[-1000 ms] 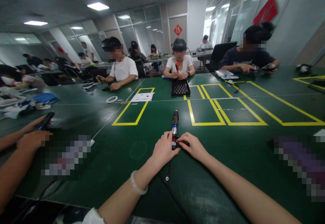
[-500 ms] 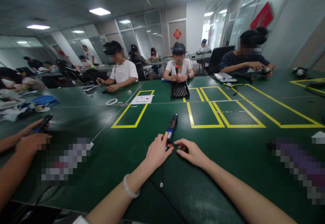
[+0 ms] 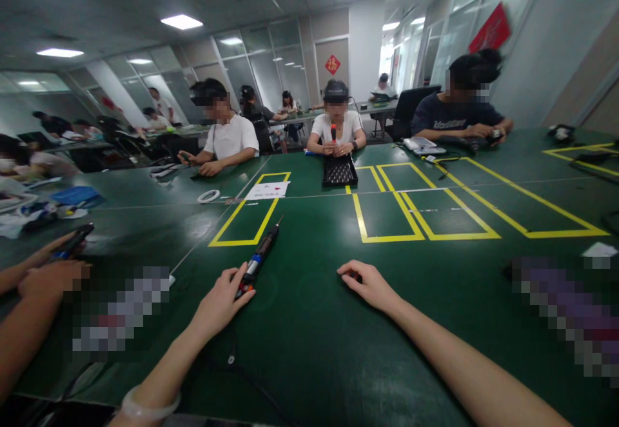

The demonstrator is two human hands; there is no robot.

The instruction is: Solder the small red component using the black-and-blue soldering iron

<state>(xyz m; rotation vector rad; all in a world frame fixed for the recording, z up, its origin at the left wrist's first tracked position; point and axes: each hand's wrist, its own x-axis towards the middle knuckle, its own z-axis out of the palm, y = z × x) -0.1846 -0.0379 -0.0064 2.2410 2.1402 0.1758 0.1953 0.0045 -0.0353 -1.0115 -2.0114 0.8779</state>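
Note:
My left hand (image 3: 221,302) is closed around the rear of a corded electric screwdriver (image 3: 257,256), left of centre on the green table (image 3: 300,337). The black body has a blue and silver band, and its thin bit points away and to the right. Orange or red shows by my thumb; the rest of the grip is hidden under my palm. My right hand (image 3: 370,285) rests on the table well to the right, loosely curled, with a gap between thumb and fingers and no object visible in it. A dark cord with a small ring (image 3: 231,359) trails below my left wrist.
Yellow tape outlines (image 3: 387,238) mark the table, with a paper sheet (image 3: 268,189) and white ring (image 3: 209,195) beyond. Across sits a person with a red-handled screwdriver (image 3: 333,133) over a black tray (image 3: 340,172). At left, a co-worker's hands (image 3: 53,272) hold a similar tool.
My left hand has slid the electric screwdriver left and towards me, and its tip leans more to the right. My hands are farther apart; my right hand's fingers are more curled.

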